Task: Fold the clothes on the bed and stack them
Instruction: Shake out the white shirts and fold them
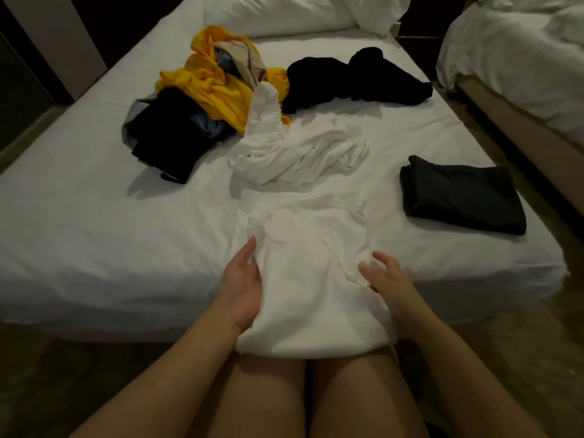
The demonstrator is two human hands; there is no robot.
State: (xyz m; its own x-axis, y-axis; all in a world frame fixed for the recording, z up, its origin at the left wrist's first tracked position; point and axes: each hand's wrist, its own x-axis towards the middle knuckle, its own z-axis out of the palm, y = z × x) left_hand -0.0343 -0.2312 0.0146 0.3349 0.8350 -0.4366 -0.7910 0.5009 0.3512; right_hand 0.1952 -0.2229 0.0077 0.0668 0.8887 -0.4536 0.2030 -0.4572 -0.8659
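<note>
Left hand point(241, 281) and right hand point(384, 275) flank white garment point(311, 279), palms inward, grips wide.

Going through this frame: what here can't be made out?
Head view: white garment, outline lost against the white sheet; its type is unclear.
Head view: beige piece and blue piece, mostly buried under the yellow garment.
Head view: far black garment, too dark to tell one piece from two.
Head view: right hand, motion-blurred; contact with the white garment uncertain.
Head view: second bed, cut off by the right edge.
</note>
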